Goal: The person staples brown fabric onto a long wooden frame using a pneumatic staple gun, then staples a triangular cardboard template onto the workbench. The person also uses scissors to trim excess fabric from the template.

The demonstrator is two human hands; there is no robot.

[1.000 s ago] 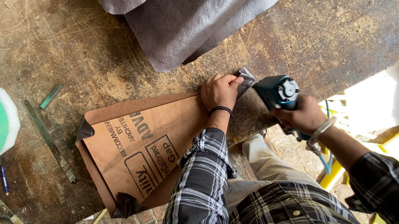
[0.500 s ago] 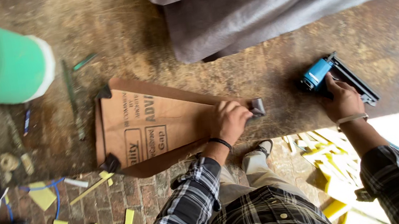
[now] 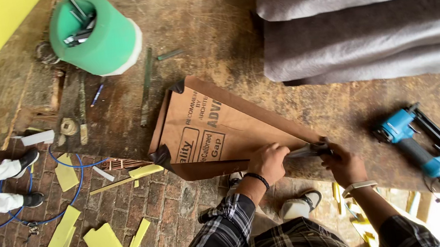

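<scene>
Under the left hand [image 3: 268,161] lies a brown card [image 3: 215,130], flat on the worn counter [image 3: 207,38]. The left fingers [image 3: 279,152] are curled and press down on the card's near corner. Just beside them, the right hand [image 3: 344,164] has its fingers closed around a small metal tool [image 3: 308,151], whose tip touches the card's edge. Past the right fingers, well apart, a blue stapler [image 3: 411,138] rests on the counter with its hose trailing off. Above the fingers lies folded grey cloth [image 3: 379,24]. Far off past the left fingers stands a green tub [image 3: 96,34]. Yellow foam scraps [image 3: 102,245] lie on the brick floor below.
</scene>
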